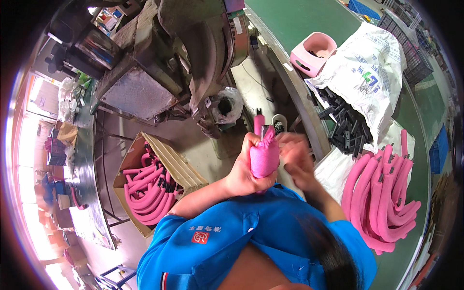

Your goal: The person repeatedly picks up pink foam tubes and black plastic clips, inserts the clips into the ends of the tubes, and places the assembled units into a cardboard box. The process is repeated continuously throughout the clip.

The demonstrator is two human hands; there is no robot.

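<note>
In front of my chest, a bent pink foam-covered tube [265, 158] is gripped by my left hand [241, 169], whose fingers are wrapped round it. One pink end with a black tip points up and away from me. Beside that end, a small dark piece sticks out of the bunched pink cover. My right hand [298, 157] is just right of the tube, smeared by motion. Whether its fingers touch the tube or hold anything cannot be made out.
Left, a cardboard box [191, 170] holds similar pink tubes. More pink tubes [379, 198] lie on the green table at right, near black plastic pieces [349, 126] spilling from a white sack [372, 63]. Behind them sits a pink bin [309, 63]. A heavy machine [193, 43] stands ahead.
</note>
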